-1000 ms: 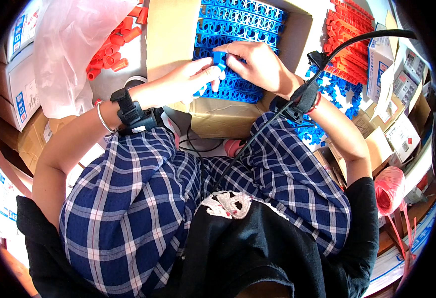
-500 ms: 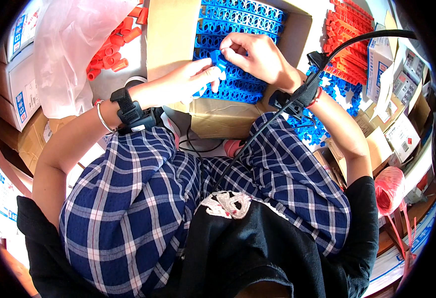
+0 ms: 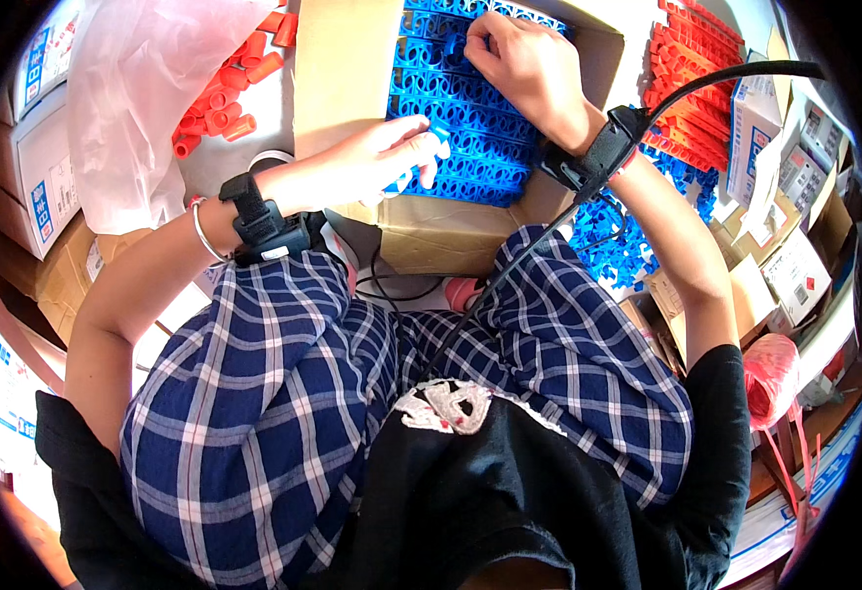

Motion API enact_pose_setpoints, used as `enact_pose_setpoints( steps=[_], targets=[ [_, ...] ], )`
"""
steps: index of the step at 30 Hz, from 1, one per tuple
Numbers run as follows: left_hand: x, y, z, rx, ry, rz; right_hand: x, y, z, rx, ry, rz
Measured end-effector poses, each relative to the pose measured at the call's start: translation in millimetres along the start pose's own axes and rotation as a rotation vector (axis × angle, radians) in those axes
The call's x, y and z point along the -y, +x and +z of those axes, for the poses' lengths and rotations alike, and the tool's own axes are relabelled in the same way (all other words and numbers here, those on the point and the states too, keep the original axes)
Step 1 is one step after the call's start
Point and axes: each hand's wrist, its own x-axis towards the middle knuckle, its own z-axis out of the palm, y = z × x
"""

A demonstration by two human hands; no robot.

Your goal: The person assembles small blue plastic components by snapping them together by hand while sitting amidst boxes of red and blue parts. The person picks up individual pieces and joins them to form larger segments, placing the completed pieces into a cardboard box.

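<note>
My left hand (image 3: pixel 402 155) is closed around small blue plastic pieces (image 3: pixel 440 135), with blue showing at the fingertips and below the palm. It hovers over the near left side of an open cardboard carton (image 3: pixel 441 244). Inside the carton lie rows of blue plastic parts (image 3: pixel 470 123) with round openings, packed side by side. My right hand (image 3: pixel 529 71) is over the far part of these rows. Its thumb and fingers pinch a small blue plastic piece (image 3: pixel 457 49), partly lost against the blue rows behind it.
Loose red tubes (image 3: pixel 225 103) lie left of the carton beside a translucent plastic bag (image 3: pixel 131 108). Stacked red parts (image 3: pixel 687 88) and loose blue pieces (image 3: pixel 613 241) are on the right. A black cable (image 3: pixel 726 71) crosses my right wrist. Boxes (image 3: pixel 795 265) and pink twine (image 3: pixel 773 379) stand farther right.
My right hand has moved away from my left hand, up toward the far rows in the carton, with a blue piece at its fingertips. My left hand has barely moved.
</note>
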Motion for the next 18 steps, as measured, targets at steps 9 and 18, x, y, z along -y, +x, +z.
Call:
enact_pose_setpoints(
  steps=[9,18],
  targets=[
    [-7,-2,0,0.017,-0.019,-0.015,-3,5,13,-0.08,-0.178,-0.284],
    [-4,0,-1,0.029,-0.02,0.001,-3,5,16,-0.048,-0.153,-0.319]
  ],
)
